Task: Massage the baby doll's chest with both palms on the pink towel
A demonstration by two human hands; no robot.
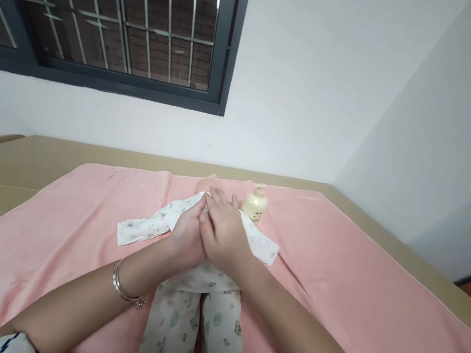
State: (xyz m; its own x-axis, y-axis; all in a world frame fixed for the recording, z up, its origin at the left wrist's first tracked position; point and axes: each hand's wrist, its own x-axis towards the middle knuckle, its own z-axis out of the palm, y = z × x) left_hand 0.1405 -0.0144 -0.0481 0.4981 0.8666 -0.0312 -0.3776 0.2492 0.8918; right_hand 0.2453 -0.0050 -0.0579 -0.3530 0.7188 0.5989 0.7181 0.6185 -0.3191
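My left hand [187,237] and my right hand [225,227] are pressed together over a small white long-sleeved top [139,230] with a faint print. The right palm lies across the left one, and the fingers of both are stretched out. Nothing shows between them. Below the top are matching printed trousers [172,324], laid straight towards me. A rounded, skin-toned shape [205,184] peeks out above the collar, mostly hidden by my hands. Just beyond my right hand stands a cream pump bottle [254,205], upright, its lettering too small to read.
A pink sheet [335,276] with some creases lies under the clothes on a tan surface [3,160]. A white wall [290,91] rises behind it. At upper left is a dark-framed window [217,102] with metal bars.
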